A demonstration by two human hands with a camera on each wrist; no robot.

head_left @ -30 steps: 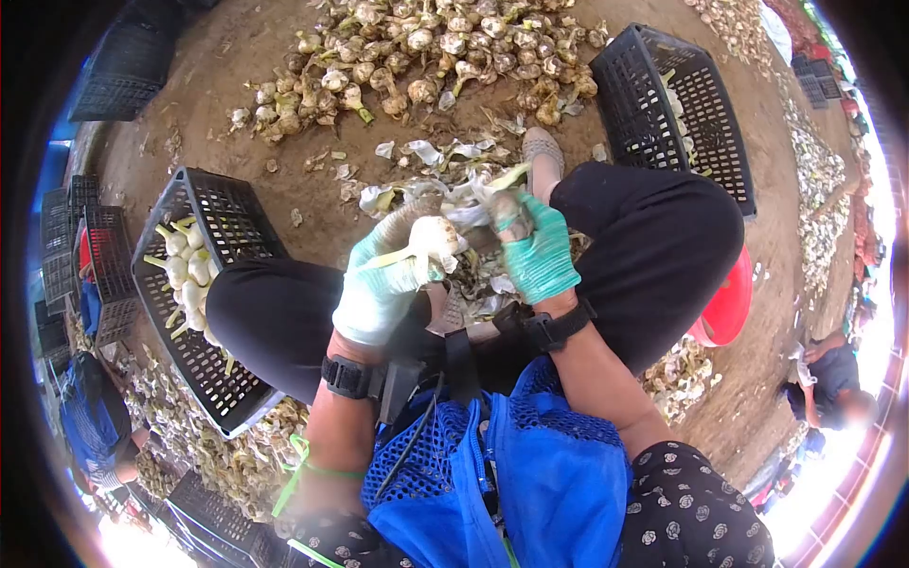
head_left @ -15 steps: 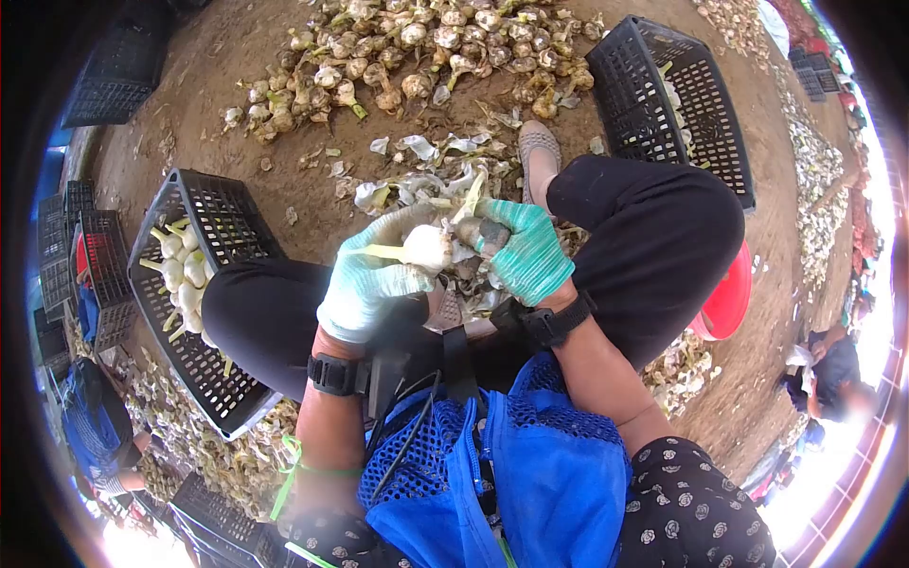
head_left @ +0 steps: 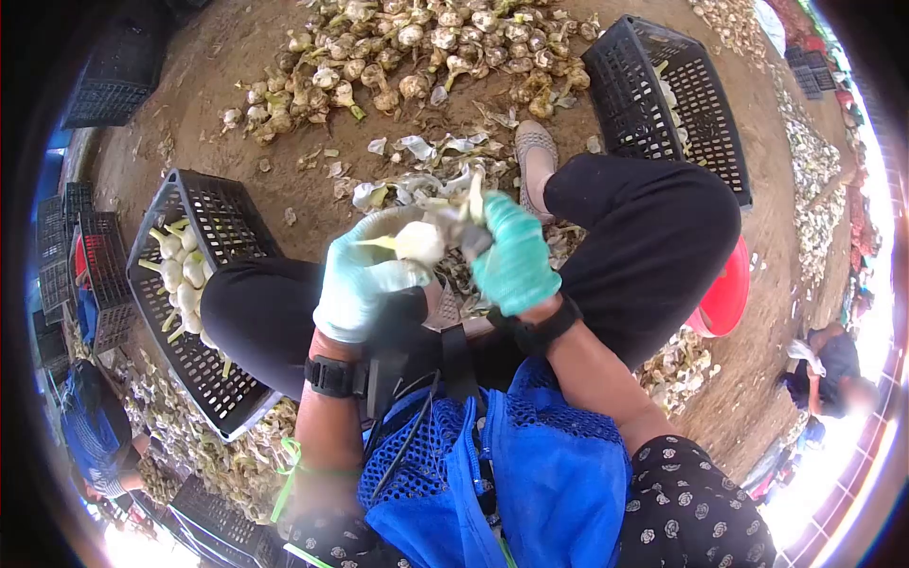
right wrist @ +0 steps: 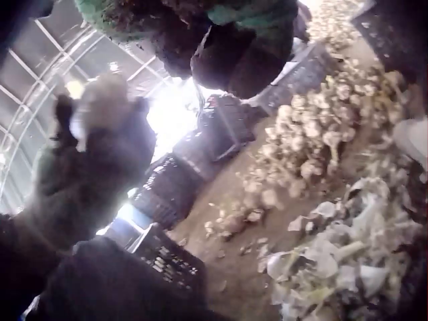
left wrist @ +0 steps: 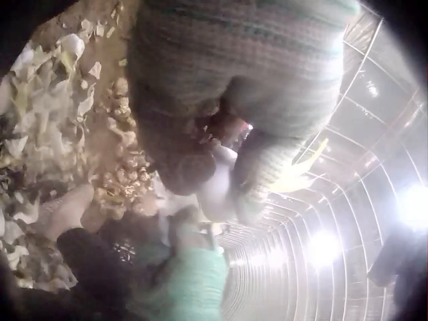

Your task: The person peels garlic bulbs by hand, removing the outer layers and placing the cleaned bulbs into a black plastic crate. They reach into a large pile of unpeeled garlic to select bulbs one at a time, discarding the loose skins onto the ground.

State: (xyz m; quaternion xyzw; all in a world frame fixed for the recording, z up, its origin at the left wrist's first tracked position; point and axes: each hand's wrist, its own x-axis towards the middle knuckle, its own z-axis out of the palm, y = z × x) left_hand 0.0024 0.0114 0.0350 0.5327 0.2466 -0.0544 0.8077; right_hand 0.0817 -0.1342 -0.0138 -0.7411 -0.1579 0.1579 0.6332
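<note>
My left hand (head_left: 355,284), in a pale green-striped glove, holds a white garlic bulb (head_left: 419,243) with its cut stalk pointing left. In the left wrist view the bulb (left wrist: 217,190) sits between the thumb and fingers of that hand. Close beside the bulb's right side is my right hand (head_left: 516,257), in a green glove with dark, soiled fingertips. Its curled fingers pinch a pale strip of garlic skin (head_left: 475,196) that sticks up, slightly blurred. In the right wrist view the right hand (right wrist: 200,40) is dark, and its fingertips are curled in.
A black crate (head_left: 232,213) with peeled garlic bulbs (head_left: 185,265) stands at the left knee. Another crate (head_left: 634,104) is beyond the right foot. Ahead lies a heap of unpeeled garlic (head_left: 417,57), with loose skins (head_left: 417,147) nearer. A red bucket (head_left: 727,293) is by the right knee.
My right hand came in from the right to the bulb, then drew slightly back and turned. The left hand lowered a little and moved left, still holding the bulb.
</note>
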